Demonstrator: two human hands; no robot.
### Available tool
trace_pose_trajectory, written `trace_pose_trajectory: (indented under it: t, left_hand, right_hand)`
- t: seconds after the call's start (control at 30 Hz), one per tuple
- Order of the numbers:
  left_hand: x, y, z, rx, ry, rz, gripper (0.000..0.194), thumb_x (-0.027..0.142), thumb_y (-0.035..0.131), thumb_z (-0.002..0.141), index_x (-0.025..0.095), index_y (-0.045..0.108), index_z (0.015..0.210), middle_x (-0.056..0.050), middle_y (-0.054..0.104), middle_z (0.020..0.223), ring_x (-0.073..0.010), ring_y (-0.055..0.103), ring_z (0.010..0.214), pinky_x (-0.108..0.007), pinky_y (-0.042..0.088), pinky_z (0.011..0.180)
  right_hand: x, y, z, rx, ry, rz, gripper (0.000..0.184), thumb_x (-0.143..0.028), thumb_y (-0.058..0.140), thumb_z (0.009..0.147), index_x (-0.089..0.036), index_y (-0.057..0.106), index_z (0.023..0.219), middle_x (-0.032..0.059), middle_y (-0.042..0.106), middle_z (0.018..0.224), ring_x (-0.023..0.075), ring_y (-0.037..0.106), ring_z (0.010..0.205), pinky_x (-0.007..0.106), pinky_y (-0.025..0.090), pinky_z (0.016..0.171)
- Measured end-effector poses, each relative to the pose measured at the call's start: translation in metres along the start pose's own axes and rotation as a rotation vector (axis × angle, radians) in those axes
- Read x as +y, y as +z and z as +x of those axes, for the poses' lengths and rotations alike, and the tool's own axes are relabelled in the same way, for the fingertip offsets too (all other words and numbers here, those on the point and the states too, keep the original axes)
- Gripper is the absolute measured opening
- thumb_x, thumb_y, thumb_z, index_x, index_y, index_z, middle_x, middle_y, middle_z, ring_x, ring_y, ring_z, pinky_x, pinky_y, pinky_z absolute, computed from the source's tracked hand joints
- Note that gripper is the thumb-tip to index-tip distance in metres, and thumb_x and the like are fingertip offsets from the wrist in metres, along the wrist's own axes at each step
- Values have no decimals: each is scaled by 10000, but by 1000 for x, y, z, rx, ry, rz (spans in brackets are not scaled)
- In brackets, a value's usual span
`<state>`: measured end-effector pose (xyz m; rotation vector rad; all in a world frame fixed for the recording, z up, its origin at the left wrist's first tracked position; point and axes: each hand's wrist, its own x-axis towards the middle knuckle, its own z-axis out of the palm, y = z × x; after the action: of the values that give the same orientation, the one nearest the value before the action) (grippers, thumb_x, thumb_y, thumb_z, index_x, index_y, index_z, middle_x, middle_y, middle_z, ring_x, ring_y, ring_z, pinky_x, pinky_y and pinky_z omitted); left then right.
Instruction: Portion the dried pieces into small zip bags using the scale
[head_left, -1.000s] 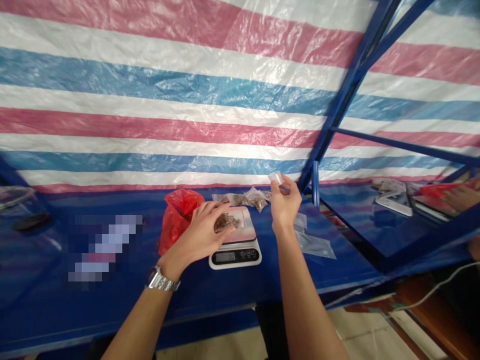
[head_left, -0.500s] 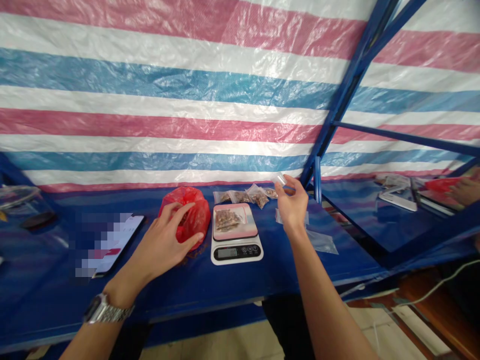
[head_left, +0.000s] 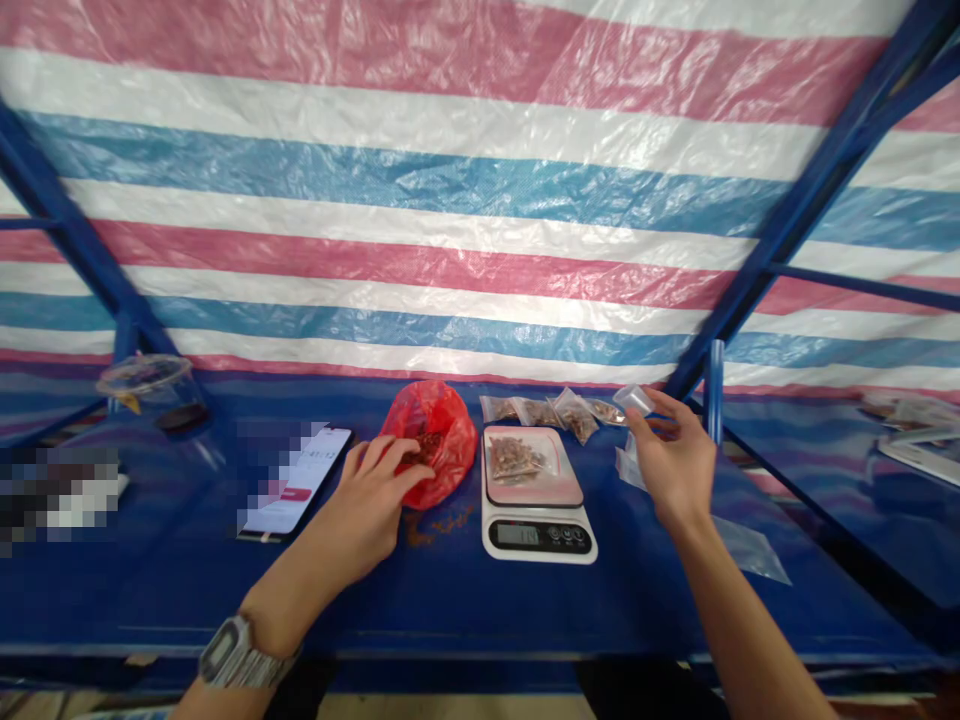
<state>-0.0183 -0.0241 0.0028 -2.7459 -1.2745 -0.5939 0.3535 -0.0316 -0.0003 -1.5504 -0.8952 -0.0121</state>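
Note:
My left hand (head_left: pixel 367 490) rests at the mouth of a red plastic bag (head_left: pixel 442 445), its fingers on dark brown dried pieces (head_left: pixel 427 450) inside. I cannot tell whether they grip any. My right hand (head_left: pixel 675 460) is raised to the right of a white digital kitchen scale (head_left: pixel 536 535), pinching a small clear plastic bag (head_left: pixel 634 400). On the scale's pan lies a clear bag of brown pieces (head_left: pixel 517 460), between my hands. Brown crumbs (head_left: pixel 439 523) lie on the blue surface below the red bag.
Several filled small bags (head_left: pixel 551 410) stand behind the scale. Clear bags (head_left: pixel 750 550) lie to the right. A phone (head_left: pixel 296 480) lies left of my left hand, with a clear cup (head_left: pixel 142 375) further left. Blue metal posts (head_left: pixel 716 390) and a striped tarp (head_left: pixel 450 250) rise behind.
My left hand has moved from above the scale to the red bag's mouth. Brown crumbs now show on the surface. The view has shifted, and my right hand still pinches the clear bag.

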Motion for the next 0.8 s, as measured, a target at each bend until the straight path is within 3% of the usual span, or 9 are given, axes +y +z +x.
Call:
trace_pose_trajectory:
  t: [0.17,0.3,0.4,0.5,0.63,0.8]
  left_hand:
    - [22,-8,-12,-50,0,-66,474,144,583,840,344,699,1253,-75,569,1434,-334,475,1374,-562,421,1149]
    - [11,5,-16,-47,-16,-7,519,64,488,859,369,740,1195,-86,604,1389,-332,526,1323,-578,454,1091]
    - [-9,16,-17,59,-46,79,570,-3,466,808,372,778,1104,-84,595,1422,-341,523,1328,-584,439,1086]
    - [-15,17,-14,172,-17,80,505,109,512,869,391,702,1243,-74,510,1531,-346,487,1384,-603,410,1115]
    - [6,4,-8,342,-24,80,669,270,579,873,415,429,1509,-77,339,1649,-384,409,1462,-659,301,1194]
    - [41,3,5,469,-35,57,636,292,601,913,434,399,1499,-83,349,1612,-388,423,1442,-644,294,1189]
  right_hand:
    - [-14,12,-10,-23,-43,61,546,-511,745,775,-191,726,1217,132,733,1132,232,688,815,400,549,743]
    - [-21,11,-18,-91,-157,11,498,-501,723,809,-202,725,1207,103,718,1084,216,659,793,410,551,771]
    - [-17,2,-24,-150,-252,-26,427,-478,699,851,-221,724,1192,71,695,1006,209,635,770,398,554,751]
    - [-9,-11,-27,-225,-358,-89,360,-442,678,892,-251,714,1195,61,677,1014,212,628,785,403,558,779]
    - [3,-27,-25,-257,-395,-137,332,-419,673,907,-267,705,1201,56,671,1016,215,624,797,401,563,787]
    - [5,-27,-15,-209,-343,-102,350,-407,693,890,-259,714,1207,43,675,977,203,620,781,384,554,776]
